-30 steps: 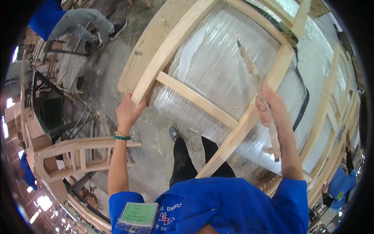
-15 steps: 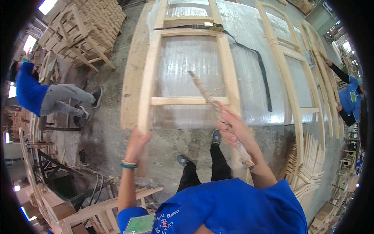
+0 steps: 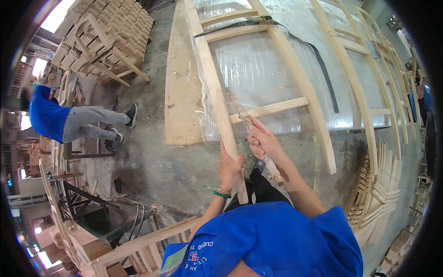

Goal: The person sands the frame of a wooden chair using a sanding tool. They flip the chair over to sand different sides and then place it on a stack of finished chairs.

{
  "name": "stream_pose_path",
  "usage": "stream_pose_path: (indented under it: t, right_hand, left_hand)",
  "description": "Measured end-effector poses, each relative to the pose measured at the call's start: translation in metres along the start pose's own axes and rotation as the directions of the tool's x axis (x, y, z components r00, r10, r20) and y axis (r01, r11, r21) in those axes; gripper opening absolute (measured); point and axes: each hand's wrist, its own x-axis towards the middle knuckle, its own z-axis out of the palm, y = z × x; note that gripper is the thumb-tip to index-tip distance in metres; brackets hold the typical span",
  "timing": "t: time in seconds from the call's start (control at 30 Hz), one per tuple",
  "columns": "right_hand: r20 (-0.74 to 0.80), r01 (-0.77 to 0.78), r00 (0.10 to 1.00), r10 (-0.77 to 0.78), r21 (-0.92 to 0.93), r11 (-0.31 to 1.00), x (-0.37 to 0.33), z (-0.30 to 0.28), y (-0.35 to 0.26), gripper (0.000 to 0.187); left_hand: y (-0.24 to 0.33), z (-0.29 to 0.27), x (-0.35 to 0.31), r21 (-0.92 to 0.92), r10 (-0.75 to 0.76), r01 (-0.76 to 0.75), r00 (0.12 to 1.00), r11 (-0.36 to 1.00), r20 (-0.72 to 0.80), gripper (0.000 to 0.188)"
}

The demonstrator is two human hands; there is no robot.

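In the head view, the plastic-wrapped surface (image 3: 260,69) fills the upper middle, a bare wooden board (image 3: 182,92) forming its left margin. On it lies the wooden frame (image 3: 286,105), set slantwise, both long legs projecting past the near edge over the concrete floor (image 3: 161,147). A black strap (image 3: 324,69) crosses its upper part and trails off to the right. Left of the board, open floor reaches to a co-worker (image 3: 53,113) in blue; on the right, a second frame (image 3: 353,45) and a stack of wooden pieces (image 3: 378,198) narrow the room.

The left grip (image 3: 229,164) is closed round the frame's left leg, just beyond the surface's edge. The right grip (image 3: 265,141) is clamped on a wrapped rod (image 3: 240,110), fingers curled, its dark tip pointing away from the body, near that same leg.
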Motion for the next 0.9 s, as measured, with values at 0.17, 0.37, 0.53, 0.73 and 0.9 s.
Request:
stream_pose_path:
  t: [0.17, 0.37, 0.53, 0.73, 0.9]
  right_hand:
    - [-0.033, 0.108, 0.993, -0.109, -0.047, 0.993, 0.038, 0.013, -0.018, 0.056]
    - [-0.017, 0.139, 0.990, -0.139, -0.030, 0.990, 0.083, 0.019, -0.052, 0.058]
    - [0.004, 0.068, 0.998, -0.068, -0.020, 0.998, 0.099, 0.013, -0.064, 0.059]
    - [0.000, -0.023, 1.000, 0.023, -0.030, 0.999, 0.099, 0.000, -0.056, 0.055]
    - [0.008, -0.048, 0.999, 0.048, -0.045, 0.998, 0.094, -0.008, -0.052, 0.053]
  left_hand:
    - [0.002, -0.002, 0.018, -0.107, -0.022, 0.024, 1.000, 0.994, 0.013, 0.089]
    - [0.011, -0.004, 0.057, -0.235, -0.030, 0.044, 0.998, 0.971, 0.062, 0.090]
    - [0.015, -0.002, 0.071, -0.223, -0.085, 0.092, 0.996, 0.970, 0.042, 0.089]
    - [0.012, -0.001, 0.071, -0.073, -0.125, 0.124, 0.992, 0.990, -0.007, 0.085]
    - [0.012, 0.000, 0.071, -0.025, -0.119, 0.119, 0.992, 0.993, -0.030, 0.085]
